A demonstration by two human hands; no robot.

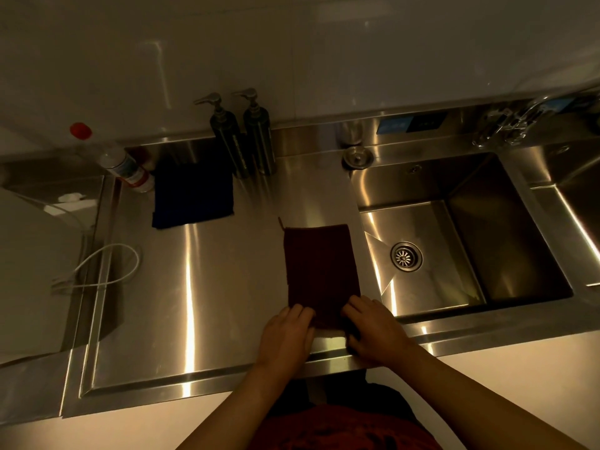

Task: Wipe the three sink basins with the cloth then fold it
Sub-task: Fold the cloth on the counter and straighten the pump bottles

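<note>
A dark maroon cloth [319,267] lies as a long folded strip on the flat steel drainboard [207,287], just left of the middle sink basin [431,287]. My left hand [287,332] pinches the strip's near left corner. My right hand [373,329] grips the near right corner. Both hands sit at the counter's front edge. A second basin [578,196] shows partly at the far right. A third basin is not in view.
A dark blue cloth [193,193] lies at the back left beside a red-capped bottle [125,167]. Two pump dispensers [242,138] stand against the wall. A drain plug [358,156] and faucet [513,121] sit behind the basin. A white cable [97,267] lies left.
</note>
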